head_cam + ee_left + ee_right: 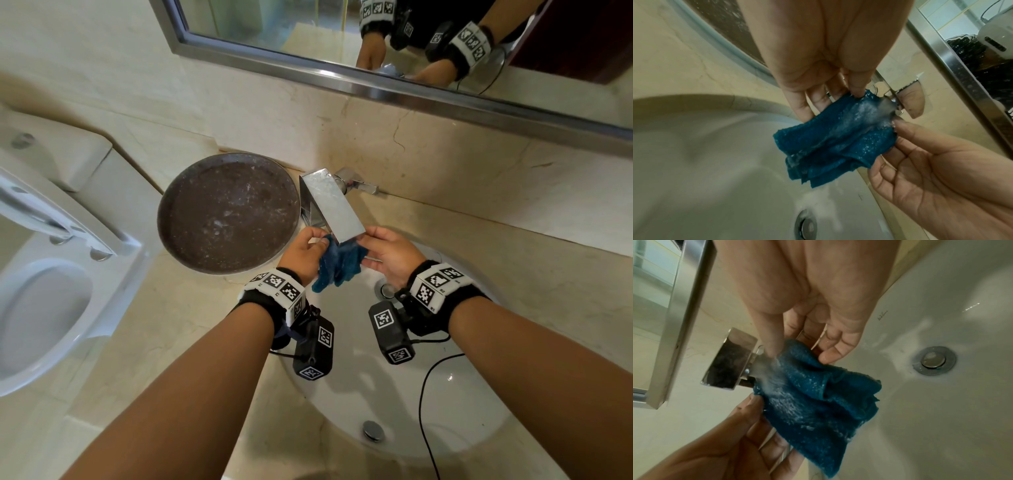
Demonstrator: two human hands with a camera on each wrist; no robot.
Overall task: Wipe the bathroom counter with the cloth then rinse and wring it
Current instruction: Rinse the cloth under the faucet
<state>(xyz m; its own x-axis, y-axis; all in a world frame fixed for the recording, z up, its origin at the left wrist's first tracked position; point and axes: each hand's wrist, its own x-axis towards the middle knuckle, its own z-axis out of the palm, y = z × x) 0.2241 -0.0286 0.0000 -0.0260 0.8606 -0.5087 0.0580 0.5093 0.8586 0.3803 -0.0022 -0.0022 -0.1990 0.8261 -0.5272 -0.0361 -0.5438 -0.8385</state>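
A wet blue cloth (pixel 337 265) hangs bunched over the white sink (pixel 455 421), right under the chrome faucet spout (pixel 334 202). Water (pixel 877 112) runs from the spout onto the cloth (pixel 834 142) and streams into the basin. My left hand (pixel 320 240) pinches the cloth's upper left edge between thumb and fingers. My right hand (pixel 366 253) pinches its upper right edge. In the left wrist view the left hand (pixel 851 95) grips from above and the right hand (pixel 898 133) from the side. The right wrist view shows the right hand (pixel 799 355) pinching the cloth (pixel 818 402) beside the left hand (pixel 756 402).
A round dark brown tray (pixel 226 212) lies on the beige counter (pixel 548 274) left of the faucet. The chrome drain (pixel 387 289) sits below my right wrist. A toilet (pixel 41 308) stands at the far left. A mirror frame (pixel 376 85) runs above. A black cable (pixel 424 394) crosses the basin.
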